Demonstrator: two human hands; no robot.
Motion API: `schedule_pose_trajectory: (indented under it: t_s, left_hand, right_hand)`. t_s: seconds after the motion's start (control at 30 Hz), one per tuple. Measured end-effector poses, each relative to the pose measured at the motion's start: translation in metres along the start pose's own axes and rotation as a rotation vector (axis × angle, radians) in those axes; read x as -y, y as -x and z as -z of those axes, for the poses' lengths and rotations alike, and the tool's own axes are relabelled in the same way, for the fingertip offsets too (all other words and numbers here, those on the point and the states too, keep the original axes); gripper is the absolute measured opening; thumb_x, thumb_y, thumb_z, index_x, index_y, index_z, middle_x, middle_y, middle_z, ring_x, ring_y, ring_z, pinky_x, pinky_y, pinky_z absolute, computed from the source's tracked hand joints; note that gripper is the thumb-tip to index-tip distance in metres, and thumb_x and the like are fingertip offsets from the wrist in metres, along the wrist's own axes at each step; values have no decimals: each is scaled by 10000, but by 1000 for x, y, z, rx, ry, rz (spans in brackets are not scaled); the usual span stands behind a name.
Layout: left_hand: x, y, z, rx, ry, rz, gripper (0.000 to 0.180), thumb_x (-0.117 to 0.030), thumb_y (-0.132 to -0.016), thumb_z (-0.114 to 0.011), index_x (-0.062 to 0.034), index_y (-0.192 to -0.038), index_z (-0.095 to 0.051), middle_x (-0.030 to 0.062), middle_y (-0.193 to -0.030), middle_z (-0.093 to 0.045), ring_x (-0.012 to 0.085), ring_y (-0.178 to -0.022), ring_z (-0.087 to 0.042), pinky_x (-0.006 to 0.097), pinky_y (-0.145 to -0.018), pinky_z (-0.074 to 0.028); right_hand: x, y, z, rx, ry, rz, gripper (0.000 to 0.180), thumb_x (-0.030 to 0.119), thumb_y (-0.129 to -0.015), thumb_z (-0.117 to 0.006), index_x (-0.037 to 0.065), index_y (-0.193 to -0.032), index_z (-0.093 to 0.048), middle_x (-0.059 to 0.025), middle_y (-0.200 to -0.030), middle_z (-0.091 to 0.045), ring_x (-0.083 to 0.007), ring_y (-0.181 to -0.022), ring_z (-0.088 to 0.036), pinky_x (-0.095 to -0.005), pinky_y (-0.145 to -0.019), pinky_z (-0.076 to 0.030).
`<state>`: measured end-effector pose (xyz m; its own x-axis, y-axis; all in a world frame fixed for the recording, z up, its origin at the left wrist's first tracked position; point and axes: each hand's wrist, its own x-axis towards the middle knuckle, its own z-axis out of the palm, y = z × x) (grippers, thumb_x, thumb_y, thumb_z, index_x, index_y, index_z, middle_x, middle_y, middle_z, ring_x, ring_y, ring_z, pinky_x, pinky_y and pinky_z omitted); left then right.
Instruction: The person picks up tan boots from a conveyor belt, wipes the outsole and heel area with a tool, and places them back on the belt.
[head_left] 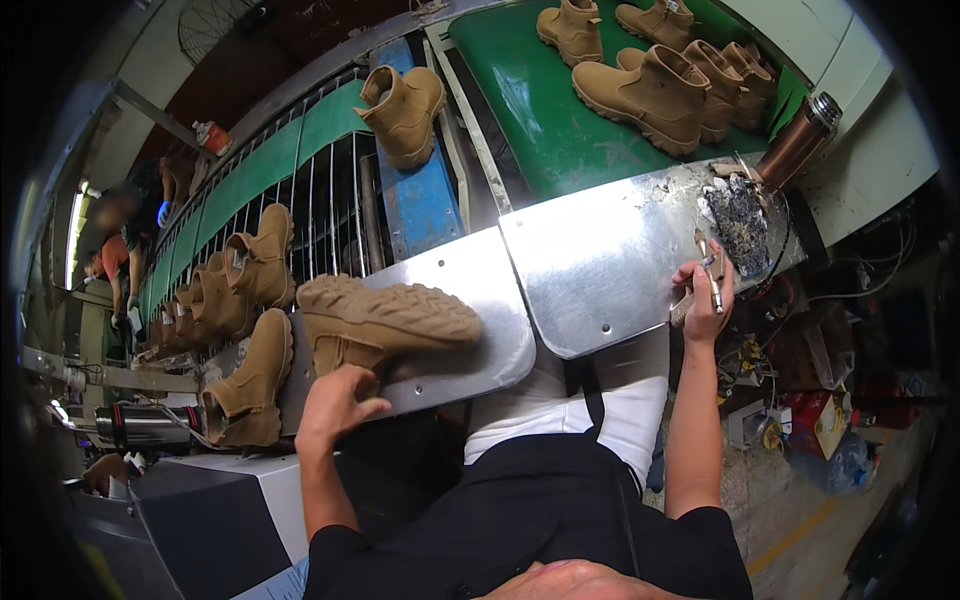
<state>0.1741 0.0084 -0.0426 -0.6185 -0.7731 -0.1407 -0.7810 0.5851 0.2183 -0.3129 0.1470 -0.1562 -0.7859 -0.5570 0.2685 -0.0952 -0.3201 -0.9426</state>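
Observation:
A tan ankle boot (pixel 385 325) lies tilted on the metal plate, its ridged sole turned up and toward me. My left hand (pixel 338 408) is closed at the boot's shaft on the near side, thumb sticking out; the boot partly hides the other fingers. Over the right end of the metal top, my right hand (pixel 706 305) is closed around a slim pen-like metal tool (pixel 714 286). Small tan pieces show by these fingers, too small to name. Just beyond the right hand is a dark, crusted patch (pixel 738 225) on the metal.
Several tan boots stand on the green surface (pixel 520 120) and along the left rack (pixel 330 200). One boot (pixel 405 115) sits on the blue strip (pixel 415 205). A brown flask (pixel 800 142) leans at the far right. Another person (pixel 125 240) is at far left.

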Motion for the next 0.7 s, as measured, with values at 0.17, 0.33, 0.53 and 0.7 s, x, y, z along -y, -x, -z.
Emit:
schedule_pose_trajectory:
  t_s: [0.17, 0.33, 0.53, 0.7]
  left_hand:
    - [-85, -62, 32, -309, -133, -519, 694, -334, -626, -868, -69, -1207, -597, 107, -1156, -644, 290, -1114, -603, 388, -989, -456]
    - [-91, -106, -2, 39, -236, -578, 641, -369, -615, -873, -79, -1129, -624, 112, -1085, -658, 292, -1018, -629, 383, -923, -491]
    - [-82, -84, 46, -453, 277, -505, 617, -328, -589, -916, -61, -1069, -636, 110, -1027, -676, 258, -901, -676, 363, -806, -555]
    - [-52, -61, 55, -914, 941, -303, 928, -630, -657, -810, 49, -1211, -507, 112, -1045, -635, 220, -969, -627, 353, -876, -514]
  right_hand:
    - [2, 1, 3, -2, -14, 8, 517, 151, -915, -534, -68, -1362, -395, -92, -830, -610, -154, -710, -578, -286, -700, -496]
    - [-6, -3, 5, 6, -94, 3, 484, 84, -882, -516, -84, -1325, -422, -94, -813, -617, -160, -718, -602, -295, -710, -513]
    - [-8, -3, 10, -6, -76, 19, 476, 78, -883, -519, -69, -1326, -423, -105, -846, -627, -163, -753, -612, -294, -728, -509]
    - [-2, -14, 6, -282, -342, -52, 493, 80, -888, -548, 43, -1366, -432, -84, -893, -624, -175, -768, -604, -308, -752, -507]
